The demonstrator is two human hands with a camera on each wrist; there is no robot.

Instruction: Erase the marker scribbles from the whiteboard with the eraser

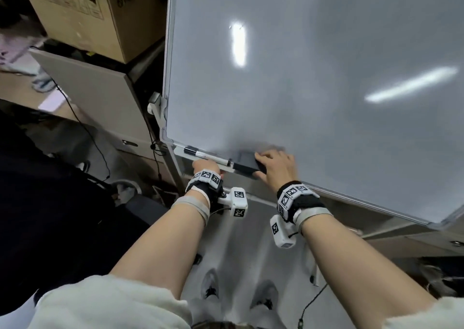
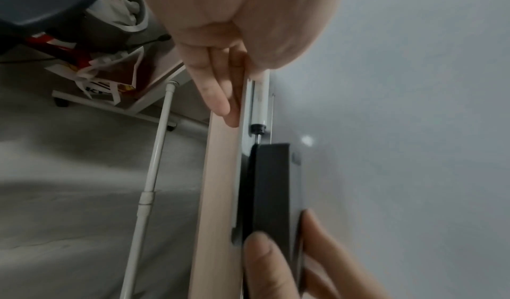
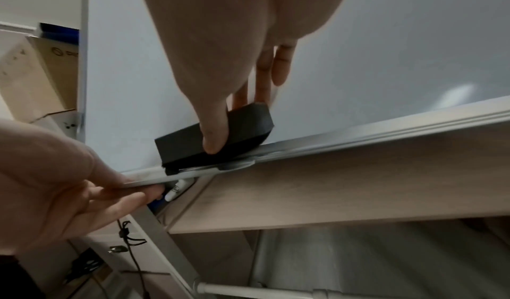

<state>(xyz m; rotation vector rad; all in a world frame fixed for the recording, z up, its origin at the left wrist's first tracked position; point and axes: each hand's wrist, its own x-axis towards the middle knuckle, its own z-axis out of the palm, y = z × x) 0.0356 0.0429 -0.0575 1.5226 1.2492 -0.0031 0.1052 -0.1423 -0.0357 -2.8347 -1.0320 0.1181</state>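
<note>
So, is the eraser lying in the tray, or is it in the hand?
In the hand. The right hand grips the eraser by thumb and fingers, low against the whiteboard, just above the tray.

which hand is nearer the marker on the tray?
Left. The left hand grips the tray edge right beside the marker. The right hand holds the eraser, just past the marker's tip.

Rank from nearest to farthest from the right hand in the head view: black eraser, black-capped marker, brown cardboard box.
1. Black eraser: gripped by the right hand.
2. Black-capped marker: on the tray, leftward.
3. Brown cardboard box: far upper left.
</note>
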